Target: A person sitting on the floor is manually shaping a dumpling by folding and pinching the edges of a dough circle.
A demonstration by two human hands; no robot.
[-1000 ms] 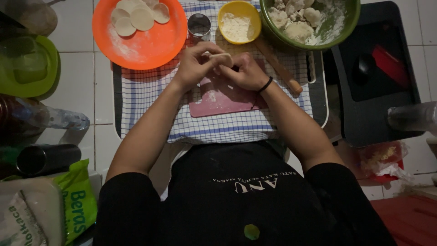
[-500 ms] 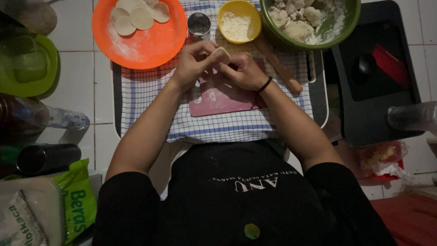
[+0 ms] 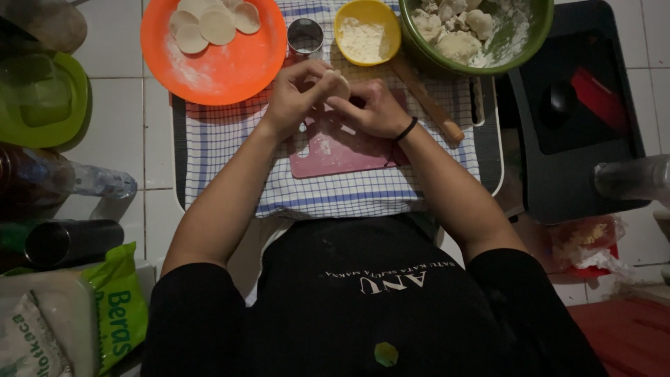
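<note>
Head view, looking straight down: the left hand (image 3: 296, 94) and the right hand (image 3: 373, 108) meet at the centre of the frame, fingers curled in and pinched together around a small pale piece of dough (image 3: 340, 84). Both hands are closed on it, held just above a pink cutting board (image 3: 342, 150) that lies on a blue-checked cloth (image 3: 230, 153) spread over a tray on the tiled worktop (image 3: 132, 132). A black band sits on the right wrist.

At 11 o'clock from the hands stands an orange plate (image 3: 223, 66), dusted with flour, carrying several flat round dough discs (image 3: 213, 24) at its far edge. At 12 o'clock, just beside the plate, is a small round metal cutter (image 3: 306, 36), and next to it a yellow bowl (image 3: 368, 31) holding white flour. At 1 o'clock a green bowl (image 3: 513, 49) holds floury lumps of dough. A wooden rolling pin (image 3: 426, 98) lies slanted between the yellow bowl and the right forearm, just beside the right hand.

At 9 o'clock, well apart on the worktop, is a green lidded container (image 3: 42, 101); at 3 o'clock, a black tray (image 3: 579, 167).
</note>
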